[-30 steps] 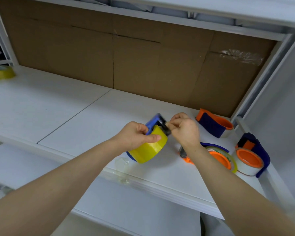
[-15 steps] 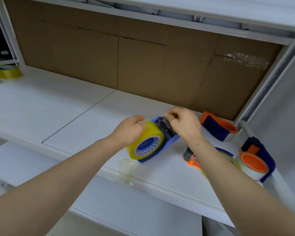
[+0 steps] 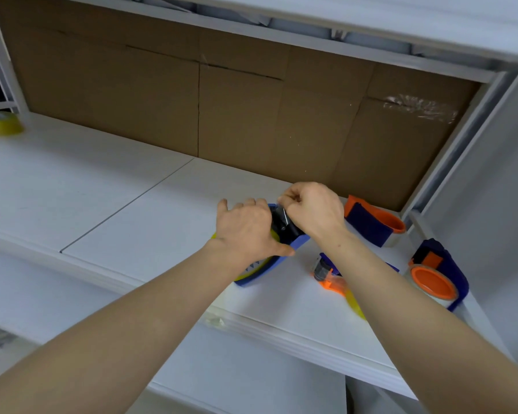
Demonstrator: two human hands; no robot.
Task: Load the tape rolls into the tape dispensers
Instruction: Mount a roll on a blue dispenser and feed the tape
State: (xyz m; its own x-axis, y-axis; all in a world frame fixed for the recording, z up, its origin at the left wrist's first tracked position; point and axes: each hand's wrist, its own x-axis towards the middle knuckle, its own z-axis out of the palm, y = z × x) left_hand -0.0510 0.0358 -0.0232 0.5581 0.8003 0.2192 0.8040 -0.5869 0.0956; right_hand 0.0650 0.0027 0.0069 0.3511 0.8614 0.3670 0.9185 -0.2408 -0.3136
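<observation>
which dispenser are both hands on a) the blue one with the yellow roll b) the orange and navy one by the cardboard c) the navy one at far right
a: the left hand grips the yellow roll in the blue dispenser, and the right hand pinches at that dispenser's dark front end.

The blue tape dispenser [image 3: 298,242] has a black roller [image 3: 282,222] and a yellow tape roll [image 3: 275,235] whose core shows a blue-and-white toothed pattern. To the right sit two navy-and-orange dispensers [image 3: 371,227] [image 3: 440,273]. The shelf [image 3: 132,210] is white, the cardboard backing [image 3: 251,115] plain brown.
</observation>
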